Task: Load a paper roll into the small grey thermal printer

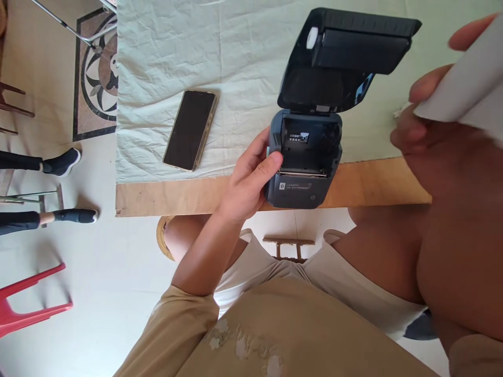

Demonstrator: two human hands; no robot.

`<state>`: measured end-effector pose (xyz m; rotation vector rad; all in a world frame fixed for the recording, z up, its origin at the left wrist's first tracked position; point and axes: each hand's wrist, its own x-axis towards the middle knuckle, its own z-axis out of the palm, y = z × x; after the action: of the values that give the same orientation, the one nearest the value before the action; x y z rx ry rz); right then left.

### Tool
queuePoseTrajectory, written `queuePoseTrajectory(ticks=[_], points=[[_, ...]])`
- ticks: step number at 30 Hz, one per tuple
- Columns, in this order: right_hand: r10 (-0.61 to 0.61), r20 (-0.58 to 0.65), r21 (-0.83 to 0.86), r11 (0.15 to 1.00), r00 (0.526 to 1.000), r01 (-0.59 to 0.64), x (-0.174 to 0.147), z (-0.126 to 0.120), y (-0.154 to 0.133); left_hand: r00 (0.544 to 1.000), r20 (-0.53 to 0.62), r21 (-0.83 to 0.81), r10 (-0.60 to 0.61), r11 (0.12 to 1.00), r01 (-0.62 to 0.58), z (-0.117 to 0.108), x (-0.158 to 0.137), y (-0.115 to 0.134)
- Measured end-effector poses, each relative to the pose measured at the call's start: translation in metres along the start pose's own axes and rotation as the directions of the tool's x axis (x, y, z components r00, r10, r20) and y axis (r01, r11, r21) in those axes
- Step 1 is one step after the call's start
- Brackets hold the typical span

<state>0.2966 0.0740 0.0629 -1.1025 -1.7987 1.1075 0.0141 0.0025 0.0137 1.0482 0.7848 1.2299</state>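
A dark portable label printer is in my left hand, over the table's front edge. The thumb presses on its left rim and the fingers go round behind, mostly hidden. Its lid stands swung up, and the paper compartment shows a small printed label and no roll inside. At the right edge, my right hand grips a white paper roll, apart from the printer. Part of that roll runs out of view and its far end is blurred.
A phone lies screen up on the pale green tablecloth, left of the printer. Bare wood shows along the table's front edge. On the floor at left are a red stool and another person's feet.
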Motion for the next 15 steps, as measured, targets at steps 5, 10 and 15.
queuePoseTrajectory(ticks=[5,10,15], points=[[-0.005,-0.161,-0.172,0.985,0.987,-0.023,-0.02,0.013,0.007,1.0,0.001,-0.005,-0.001,1.0,0.001,0.0,0.0,0.001],[-0.027,-0.202,-0.467,0.881,0.979,-0.072,-0.016,0.021,0.025,0.999,-0.011,0.016,0.038,0.999,-0.038,-0.001,-0.001,-0.001],[-0.007,-0.254,-0.47,0.875,0.967,-0.117,-0.022,0.015,0.024,0.997,-0.052,0.055,0.053,0.997,-0.05,-0.002,-0.003,-0.004]])
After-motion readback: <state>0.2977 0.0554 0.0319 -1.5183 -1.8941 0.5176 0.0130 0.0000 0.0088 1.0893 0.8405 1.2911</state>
